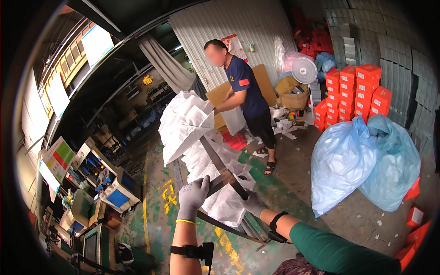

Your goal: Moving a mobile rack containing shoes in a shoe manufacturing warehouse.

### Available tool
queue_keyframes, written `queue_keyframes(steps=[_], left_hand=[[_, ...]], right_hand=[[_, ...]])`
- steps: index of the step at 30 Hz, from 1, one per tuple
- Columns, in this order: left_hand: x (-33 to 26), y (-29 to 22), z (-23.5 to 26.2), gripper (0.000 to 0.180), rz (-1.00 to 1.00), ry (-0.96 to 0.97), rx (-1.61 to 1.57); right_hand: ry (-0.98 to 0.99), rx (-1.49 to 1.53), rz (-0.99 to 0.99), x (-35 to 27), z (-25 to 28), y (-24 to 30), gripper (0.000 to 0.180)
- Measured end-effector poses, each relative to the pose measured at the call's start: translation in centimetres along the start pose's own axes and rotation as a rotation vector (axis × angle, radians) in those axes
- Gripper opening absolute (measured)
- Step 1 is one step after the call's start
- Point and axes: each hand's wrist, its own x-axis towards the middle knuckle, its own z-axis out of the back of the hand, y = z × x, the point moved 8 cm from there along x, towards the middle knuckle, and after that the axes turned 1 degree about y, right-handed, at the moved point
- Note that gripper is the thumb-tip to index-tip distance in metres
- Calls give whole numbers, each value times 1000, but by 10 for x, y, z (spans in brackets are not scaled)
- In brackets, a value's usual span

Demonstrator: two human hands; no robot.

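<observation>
White pile [195, 160] stands before a co-worker [250, 96], a dark strap [224, 176] crossed over it; left hand [194, 195] and right hand [253, 203] each grip a strap length. Uneven pulling could make the loose-looking layers slide.

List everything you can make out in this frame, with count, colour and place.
White sheeting: one heap, white, centre
Strap: one or two (unclear), dark, crossing over the sheeting
Co-worker: one, dark blue shirt, beyond the heap
Blue bags: two, pale blue, right-hand floor
Red boxes: many, red, stacked behind the bags
Fan: one, white, left of the boxes
Curtain: one, grey, upper centre-left
Machines: several, pale and blue, left
Left hand: one, grey glove, on the strap
Right hand: one, grey glove, on the strap
</observation>
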Motion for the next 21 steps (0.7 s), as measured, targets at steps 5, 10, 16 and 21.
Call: queue_keyframes(steps=[5,10,16,21], left_hand=[[4,-6,-7,52,-35,16,36],[7,0,-7,51,-9,-36,-5],[7,-6,-10,52,-7,-29,-2],[6,-2,-11,53,1,-18,-20]], right_hand=[[-3,-140,26,4,8,4,40],[114,-96,0,2,6,12,46],[229,-129,-57,1,10,12,46],[244,-168,-57,1,0,6,48]])
